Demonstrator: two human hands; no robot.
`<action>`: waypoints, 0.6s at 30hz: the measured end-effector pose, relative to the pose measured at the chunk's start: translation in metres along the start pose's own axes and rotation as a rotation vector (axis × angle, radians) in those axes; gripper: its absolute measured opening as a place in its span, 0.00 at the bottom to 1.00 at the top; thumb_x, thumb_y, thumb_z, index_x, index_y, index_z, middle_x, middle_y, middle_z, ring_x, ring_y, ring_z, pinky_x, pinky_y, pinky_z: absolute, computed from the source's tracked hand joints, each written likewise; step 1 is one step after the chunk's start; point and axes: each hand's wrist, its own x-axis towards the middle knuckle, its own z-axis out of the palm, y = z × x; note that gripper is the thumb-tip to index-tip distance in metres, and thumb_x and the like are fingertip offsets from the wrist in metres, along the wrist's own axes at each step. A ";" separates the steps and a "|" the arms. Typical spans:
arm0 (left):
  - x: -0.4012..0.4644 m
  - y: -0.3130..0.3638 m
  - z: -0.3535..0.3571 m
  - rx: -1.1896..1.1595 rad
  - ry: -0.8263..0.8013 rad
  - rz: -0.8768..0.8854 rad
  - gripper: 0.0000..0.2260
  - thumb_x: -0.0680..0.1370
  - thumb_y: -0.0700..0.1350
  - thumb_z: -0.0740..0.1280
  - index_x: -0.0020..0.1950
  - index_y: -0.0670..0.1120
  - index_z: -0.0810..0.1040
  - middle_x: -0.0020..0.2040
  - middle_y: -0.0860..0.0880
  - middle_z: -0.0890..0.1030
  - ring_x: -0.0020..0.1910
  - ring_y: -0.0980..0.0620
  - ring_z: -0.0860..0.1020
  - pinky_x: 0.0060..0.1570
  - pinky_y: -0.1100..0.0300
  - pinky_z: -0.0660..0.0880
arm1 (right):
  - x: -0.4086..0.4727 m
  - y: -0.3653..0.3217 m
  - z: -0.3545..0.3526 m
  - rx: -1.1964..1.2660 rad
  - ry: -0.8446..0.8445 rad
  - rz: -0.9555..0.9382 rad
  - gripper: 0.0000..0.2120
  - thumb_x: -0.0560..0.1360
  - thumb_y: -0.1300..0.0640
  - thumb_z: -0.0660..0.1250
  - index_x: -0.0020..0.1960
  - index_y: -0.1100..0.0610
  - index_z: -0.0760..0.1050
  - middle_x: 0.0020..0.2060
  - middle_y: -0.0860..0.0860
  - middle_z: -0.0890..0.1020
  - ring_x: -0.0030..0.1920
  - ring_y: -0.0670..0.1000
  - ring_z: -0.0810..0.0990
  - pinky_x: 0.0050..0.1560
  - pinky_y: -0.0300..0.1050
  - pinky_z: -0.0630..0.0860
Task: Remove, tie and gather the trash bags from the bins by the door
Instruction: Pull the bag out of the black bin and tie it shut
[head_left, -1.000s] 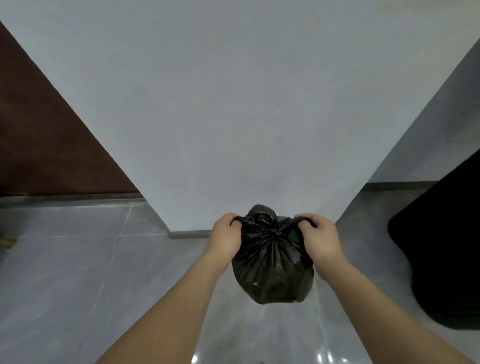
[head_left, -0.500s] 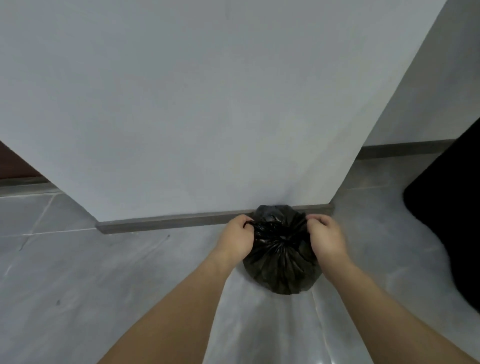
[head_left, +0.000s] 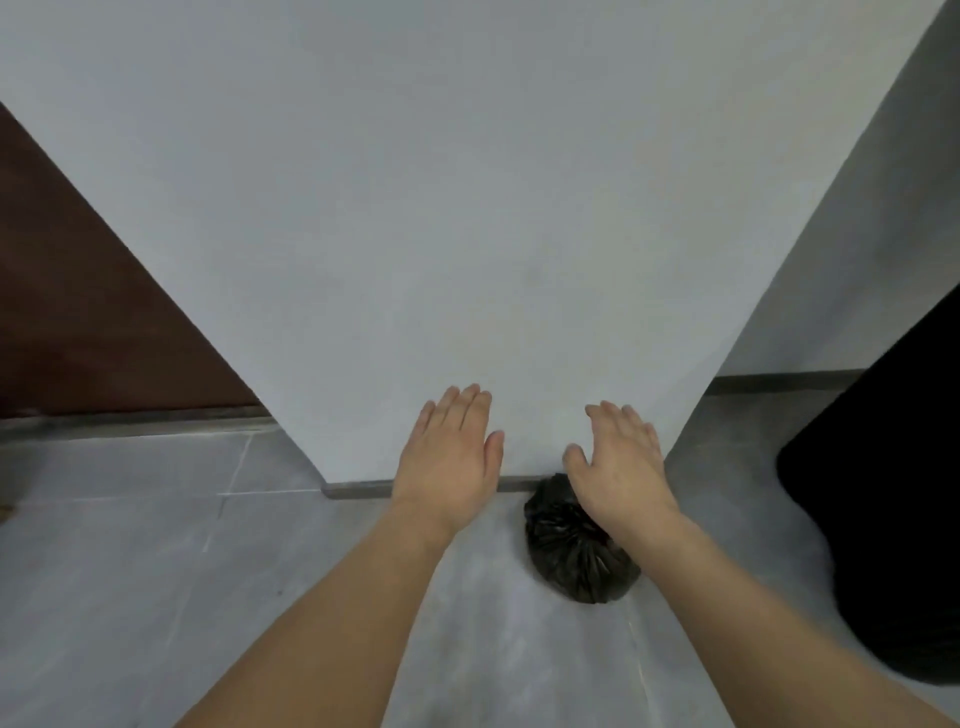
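Far left, a dark brown wooden door panel (head_left: 78, 322) meets the grey tiled floor (head_left: 130, 571), and beside it the pale grey wall (head_left: 467, 208) runs down to a dark skirting strip (head_left: 358, 488). Moving in, the left hand (head_left: 449, 457) hovers flat, fingers together and stretched out, its grip wide and holding nothing. Just right of it, the small black plastic trash bag (head_left: 576, 556) sits on the floor against the skirting, its neck gathered into tight pleats and apparently knotted. The right hand (head_left: 618, 467) hangs above the bag, fingers spread, grip wide and empty too; it overlaps the bag's top in this view, so whether it touches is hard to say. Far right, a large black shape (head_left: 883, 493) stands on the floor, possibly a bin or a bigger bag, too dark to tell. So by my reading, this bag is tied and parked, and the gathering step is in hand. Next up, most likely: turn toward that dark shape on the right, find any liner rim, and pull it free.
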 end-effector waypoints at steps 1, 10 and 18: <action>-0.001 0.004 -0.039 0.021 0.010 -0.009 0.24 0.83 0.52 0.50 0.78 0.44 0.58 0.78 0.48 0.60 0.78 0.48 0.54 0.77 0.51 0.49 | -0.006 -0.021 -0.033 -0.002 -0.007 -0.015 0.28 0.80 0.51 0.54 0.77 0.59 0.56 0.77 0.55 0.57 0.78 0.55 0.50 0.77 0.51 0.43; -0.006 0.048 -0.452 0.086 0.188 -0.002 0.25 0.84 0.51 0.51 0.79 0.42 0.55 0.79 0.46 0.57 0.79 0.47 0.51 0.77 0.53 0.46 | -0.085 -0.241 -0.378 -0.028 0.024 -0.245 0.29 0.81 0.53 0.53 0.78 0.62 0.49 0.78 0.58 0.51 0.78 0.57 0.46 0.77 0.50 0.44; -0.057 0.101 -0.750 -0.019 0.421 -0.148 0.24 0.84 0.51 0.52 0.78 0.42 0.57 0.78 0.44 0.59 0.78 0.46 0.55 0.76 0.49 0.52 | -0.199 -0.390 -0.606 -0.061 0.096 -0.378 0.29 0.81 0.54 0.52 0.78 0.62 0.48 0.79 0.57 0.49 0.78 0.55 0.45 0.76 0.49 0.43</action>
